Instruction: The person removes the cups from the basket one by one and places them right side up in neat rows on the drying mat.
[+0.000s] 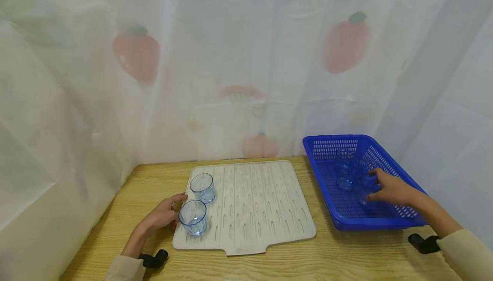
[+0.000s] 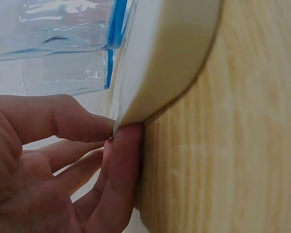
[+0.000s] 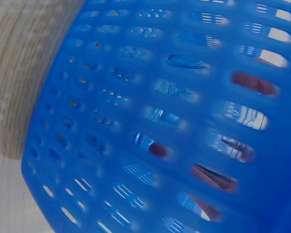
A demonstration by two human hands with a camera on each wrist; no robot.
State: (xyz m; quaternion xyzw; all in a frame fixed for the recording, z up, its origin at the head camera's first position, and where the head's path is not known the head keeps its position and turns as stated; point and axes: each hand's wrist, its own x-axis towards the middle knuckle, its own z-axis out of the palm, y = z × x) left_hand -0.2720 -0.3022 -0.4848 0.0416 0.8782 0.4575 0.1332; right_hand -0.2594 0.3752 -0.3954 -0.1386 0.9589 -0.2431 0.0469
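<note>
My left hand (image 1: 163, 216) is at the left edge of a pale draining board (image 1: 262, 208) with slotted grooves. In the left wrist view the thumb and a finger (image 2: 126, 160) pinch the board's edge close to the wooden table. Two clear bluish glasses stand upright on the board's left side, a front glass (image 1: 194, 219) and a back glass (image 1: 204, 189). My right hand (image 1: 394, 190) reaches into a blue plastic basket (image 1: 335, 219), thumb and fingers curved around a clear glass (image 1: 369, 181). The basket's perforated wall (image 3: 136, 121) mostly hides that hand in the right wrist view.
More clear glasses (image 1: 344, 182) sit in the basket beside the right hand. The board and basket rest on a wood-grain table (image 1: 154, 178). A whitish curtain (image 1: 231, 58) with strawberry prints hangs behind and along the sides.
</note>
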